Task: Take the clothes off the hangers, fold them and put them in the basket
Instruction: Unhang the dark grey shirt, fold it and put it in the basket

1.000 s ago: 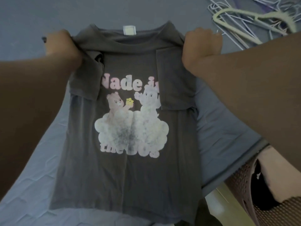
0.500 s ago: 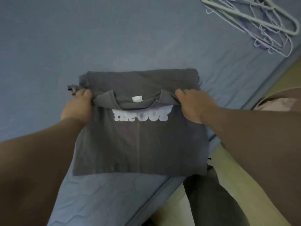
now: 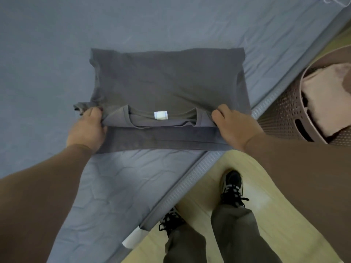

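A dark grey T-shirt (image 3: 167,82) lies folded in half on the blue bed (image 3: 57,54), collar and white label toward me, the printed front hidden inside the fold. My left hand (image 3: 89,128) grips the shirt's left shoulder corner. My right hand (image 3: 231,124) grips the right shoulder corner. The collar edge sits a little short of the hem strip nearest me. The brown perforated basket (image 3: 284,114) stands on the floor at the right, beside the bed, with a folded pink garment (image 3: 326,99) inside.
The bed edge (image 3: 190,179) runs diagonally from upper right to lower left. My two feet in black shoes (image 3: 231,185) stand on the pale wooden floor. A bit of the hanger pile (image 3: 336,0) shows at the top right corner.
Both hands have pulled the collar end down over the shirt toward the hem, covering the print completely. The view has tilted down, bringing the basket and my feet into sight.
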### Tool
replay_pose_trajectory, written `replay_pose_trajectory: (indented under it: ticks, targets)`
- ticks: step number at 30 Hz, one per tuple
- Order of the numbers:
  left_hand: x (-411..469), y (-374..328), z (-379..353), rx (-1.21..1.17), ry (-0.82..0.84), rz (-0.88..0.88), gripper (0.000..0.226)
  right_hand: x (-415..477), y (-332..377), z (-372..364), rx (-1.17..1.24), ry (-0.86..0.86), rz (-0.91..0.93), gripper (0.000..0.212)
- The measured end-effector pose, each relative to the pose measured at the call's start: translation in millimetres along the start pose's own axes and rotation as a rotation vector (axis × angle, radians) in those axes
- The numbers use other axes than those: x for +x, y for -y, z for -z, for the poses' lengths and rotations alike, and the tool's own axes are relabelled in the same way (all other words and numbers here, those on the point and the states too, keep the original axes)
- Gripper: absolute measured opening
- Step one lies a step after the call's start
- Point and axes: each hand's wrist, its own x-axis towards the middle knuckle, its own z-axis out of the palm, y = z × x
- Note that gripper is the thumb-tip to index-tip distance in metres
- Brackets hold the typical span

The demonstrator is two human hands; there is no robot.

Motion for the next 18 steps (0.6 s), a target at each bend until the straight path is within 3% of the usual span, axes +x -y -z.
replay_pose_trajectory:
  ticks: [4,9,13,16,18]
  targets:
    - [-20,5,-30,0.171,0.168,-0.157,0.035,-7,4,-18,-0.179,0.073,0.117,0.054]
    - [-52,-8,-25,0.403,-0.026,-0.205,0.044,-27,17,-24,-0.264,0.103,0.289,0.065]
    - [-49,-25,-19,0.368,-0.116,-0.358,0.062,-33,25,-20,-0.180,0.104,0.387,0.060]
    - [-48,-36,-17,0.481,0.035,-0.582,0.046,-33,26,-20,-0.126,0.184,0.403,0.051]
    - [-51,-46,-14,0.566,0.193,-0.587,0.039,-36,26,-17,-0.072,0.173,0.359,0.039]
